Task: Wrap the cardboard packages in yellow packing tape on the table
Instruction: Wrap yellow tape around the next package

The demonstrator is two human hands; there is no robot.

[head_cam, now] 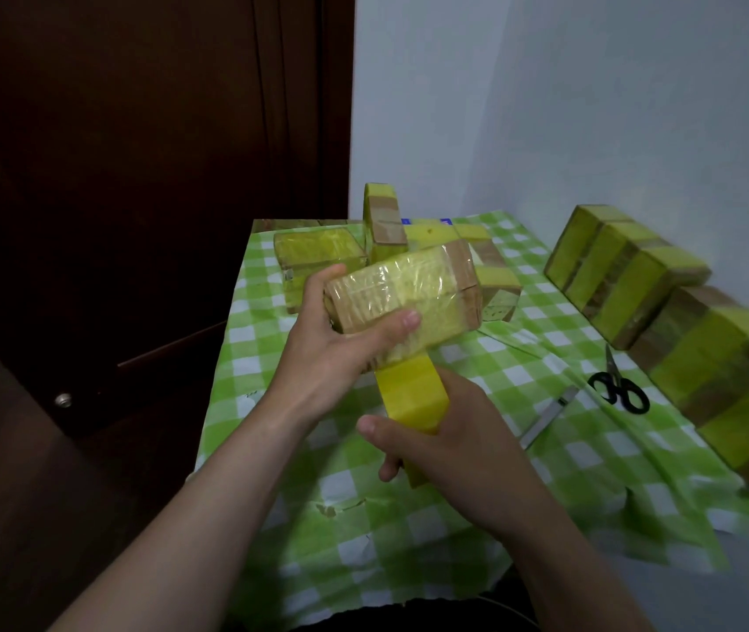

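A cardboard package (pixel 413 291), mostly covered in glossy yellow tape with bare brown card at its right end, is held above the table. My left hand (pixel 336 344) grips its near left end, thumb on top and fingers around the far side. Just below it my right hand (pixel 445 444) grips a roll of yellow packing tape (pixel 411 396). A strip of tape runs from the roll up to the package's underside.
Several taped packages (pixel 318 255) lie piled at the back of the green checked tablecloth (pixel 591 458). More taped packages (pixel 614 275) line the right wall. Black scissors (pixel 619 387) and a metal cutter (pixel 548 415) lie at the right. A dark wooden door (pixel 135 175) stands left.
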